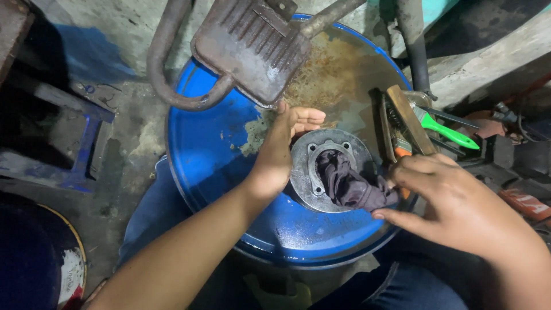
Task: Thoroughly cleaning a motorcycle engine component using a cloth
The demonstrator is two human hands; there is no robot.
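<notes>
Right hand [459, 206]: grip pinches soft dark rag [350, 183] at 3 o'clock.
Left hand [281, 152]: open fingers steadying heavy, stiff metal disc [304, 172] at 9 o'clock, atop blue drum [206, 149].

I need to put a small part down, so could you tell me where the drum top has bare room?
The blue drum top is bare left of the left hand and along the near rim below the metal disc. The right side is crowded with brushes and the right hand.
</notes>
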